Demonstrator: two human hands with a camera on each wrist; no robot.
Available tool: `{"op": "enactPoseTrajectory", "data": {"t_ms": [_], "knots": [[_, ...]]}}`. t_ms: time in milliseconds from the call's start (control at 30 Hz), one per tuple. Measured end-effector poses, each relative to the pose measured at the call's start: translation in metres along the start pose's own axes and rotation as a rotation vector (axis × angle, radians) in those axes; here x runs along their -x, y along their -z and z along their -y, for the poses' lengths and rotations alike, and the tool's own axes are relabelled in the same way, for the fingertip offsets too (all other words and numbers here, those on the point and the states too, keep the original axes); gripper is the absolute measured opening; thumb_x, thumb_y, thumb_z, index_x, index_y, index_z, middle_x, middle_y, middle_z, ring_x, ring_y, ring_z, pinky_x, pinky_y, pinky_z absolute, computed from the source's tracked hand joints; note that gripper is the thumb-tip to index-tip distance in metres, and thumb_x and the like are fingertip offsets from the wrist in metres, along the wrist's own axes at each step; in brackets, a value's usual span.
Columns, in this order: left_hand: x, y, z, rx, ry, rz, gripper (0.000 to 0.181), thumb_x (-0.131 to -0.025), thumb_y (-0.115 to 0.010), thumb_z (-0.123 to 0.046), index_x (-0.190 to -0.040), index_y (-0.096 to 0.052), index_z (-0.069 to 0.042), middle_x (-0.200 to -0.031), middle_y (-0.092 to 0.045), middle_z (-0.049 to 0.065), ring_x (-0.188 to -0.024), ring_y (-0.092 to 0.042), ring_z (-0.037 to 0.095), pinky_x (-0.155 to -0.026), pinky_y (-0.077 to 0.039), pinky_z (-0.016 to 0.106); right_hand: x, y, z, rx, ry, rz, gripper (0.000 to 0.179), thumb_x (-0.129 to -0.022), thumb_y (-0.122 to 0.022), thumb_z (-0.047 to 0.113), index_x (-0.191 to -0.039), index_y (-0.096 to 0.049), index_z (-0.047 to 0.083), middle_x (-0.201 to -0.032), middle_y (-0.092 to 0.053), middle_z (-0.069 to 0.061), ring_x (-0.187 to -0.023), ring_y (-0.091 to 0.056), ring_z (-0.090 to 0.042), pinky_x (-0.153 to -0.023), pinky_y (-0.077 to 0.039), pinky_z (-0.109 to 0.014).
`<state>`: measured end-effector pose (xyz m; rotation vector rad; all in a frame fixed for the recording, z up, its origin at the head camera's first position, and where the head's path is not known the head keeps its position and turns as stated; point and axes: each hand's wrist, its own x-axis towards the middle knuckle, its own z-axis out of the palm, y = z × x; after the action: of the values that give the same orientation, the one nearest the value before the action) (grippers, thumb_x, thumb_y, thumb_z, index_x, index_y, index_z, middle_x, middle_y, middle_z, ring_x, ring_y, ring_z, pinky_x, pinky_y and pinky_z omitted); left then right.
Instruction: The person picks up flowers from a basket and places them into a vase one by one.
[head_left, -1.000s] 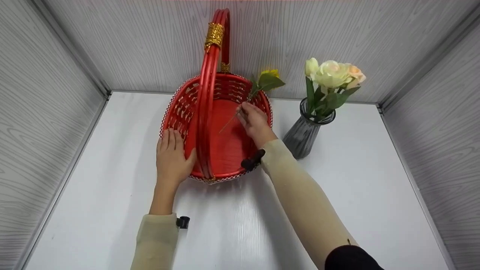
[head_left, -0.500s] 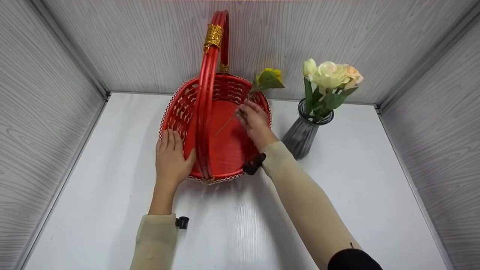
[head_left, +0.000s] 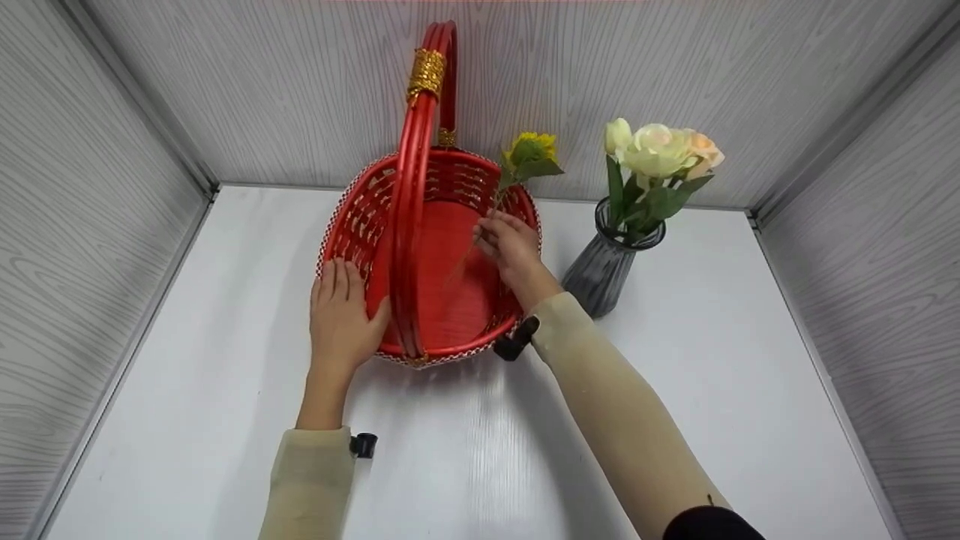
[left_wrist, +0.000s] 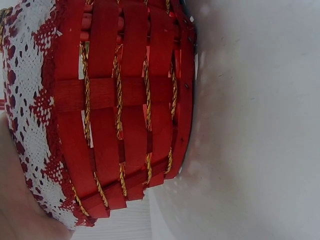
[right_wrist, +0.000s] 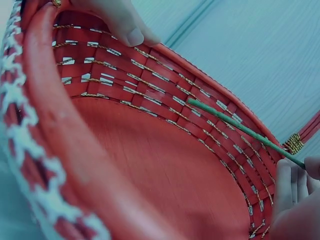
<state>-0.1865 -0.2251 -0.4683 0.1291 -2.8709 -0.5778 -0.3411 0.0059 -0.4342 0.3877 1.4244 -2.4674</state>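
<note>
A red woven basket [head_left: 459, 349] with a tall handle [head_left: 409, 225] stands against the back wall of the table. My left hand [head_left: 341, 322] rests on its left rim, fingers straight and thumb over the inner side. Above the basket's right half, my right hand [head_left: 516, 244] pinches a yellow sunflower [head_left: 532, 150] by its thin stem. The bloom and a green leaf rise past the back right rim. The right wrist view shows the green stem [right_wrist: 235, 122] reaching out from the fingers over the basket, its cut end off the basket floor. White lace [left_wrist: 32, 110] trims the outer rim.
Right of the basket, close to my right forearm, a dark ribbed glass vase [head_left: 604, 274] holds pale yellow and peach flowers [head_left: 656, 150]. Grey wood-patterned panels [head_left: 862, 225] enclose the white table [head_left: 720, 405] at the back and both sides.
My right hand has drawn slightly back toward me, and the sunflower has turned to stand more upright with more yellow petals showing. The left hand has stayed on the rim.
</note>
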Motion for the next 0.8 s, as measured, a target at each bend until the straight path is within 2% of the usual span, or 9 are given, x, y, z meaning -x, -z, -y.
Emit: {"op": "enactPoseTrajectory", "data": {"t_ms": [100,233,367,467,667,800], "knots": [[0.0,0.001,-0.001,0.0,0.001,0.01,0.079,-0.099,-0.044,-0.045,-0.152,-0.025,0.01,-0.16,-0.023,0.028,-0.153,-0.009,0.04,-0.124,-0.004,0.052,0.002,0.001,-0.002,0.004,0.004,0.024,0.017,-0.092,-0.064,-0.002,-0.109,-0.066,0.001,-0.106,-0.068,-0.019,-0.086,-0.069,-0.022,-0.08,-0.06,-0.035],[0.0,0.001,-0.001,-0.002,0.001,0.02,0.08,-0.1,-0.044,-0.046,-0.153,-0.024,0.01,-0.16,-0.022,0.028,-0.153,-0.008,0.04,-0.124,-0.004,0.052,0.006,0.002,-0.002,0.011,0.002,0.047,0.019,-0.092,-0.064,-0.002,-0.112,-0.065,0.0,-0.097,-0.069,-0.014,-0.086,-0.069,-0.023,-0.079,-0.06,-0.034],[0.0,0.002,-0.001,-0.006,0.003,0.015,0.079,-0.099,-0.044,-0.045,-0.152,-0.025,0.01,-0.16,-0.023,0.028,-0.153,-0.009,0.04,-0.124,-0.005,0.052,0.009,0.003,-0.002,0.028,0.007,0.056,0.017,-0.094,-0.063,0.0,-0.11,-0.066,0.003,-0.105,-0.068,-0.017,-0.087,-0.069,-0.022,-0.08,-0.06,-0.034],[0.0,0.003,-0.001,-0.006,0.004,0.013,0.079,-0.099,-0.044,-0.045,-0.152,-0.025,0.01,-0.16,-0.023,0.028,-0.153,-0.01,0.04,-0.124,-0.005,0.052,0.01,0.005,-0.002,0.042,0.024,0.052,0.015,-0.095,-0.063,0.002,-0.11,-0.067,0.004,-0.109,-0.068,-0.019,-0.086,-0.069,-0.02,-0.086,-0.059,-0.038],[0.001,0.003,-0.001,-0.009,0.003,0.015,0.079,-0.099,-0.044,-0.045,-0.152,-0.025,0.01,-0.16,-0.023,0.028,-0.153,-0.01,0.04,-0.124,-0.005,0.052,0.013,0.007,-0.004,0.022,0.048,0.063,0.014,-0.098,-0.06,0.005,-0.11,-0.067,0.003,-0.098,-0.068,-0.015,-0.081,-0.069,-0.019,-0.101,-0.05,-0.048],[0.001,0.002,-0.001,-0.013,0.005,0.011,0.078,-0.099,-0.044,-0.044,-0.152,-0.026,0.01,-0.16,-0.023,0.028,-0.153,-0.01,0.04,-0.124,-0.004,0.051,0.017,0.007,-0.003,0.022,0.055,0.079,0.015,-0.097,-0.061,0.005,-0.112,-0.066,0.002,-0.105,-0.067,-0.02,-0.08,-0.069,-0.018,-0.096,-0.055,-0.044]]}}
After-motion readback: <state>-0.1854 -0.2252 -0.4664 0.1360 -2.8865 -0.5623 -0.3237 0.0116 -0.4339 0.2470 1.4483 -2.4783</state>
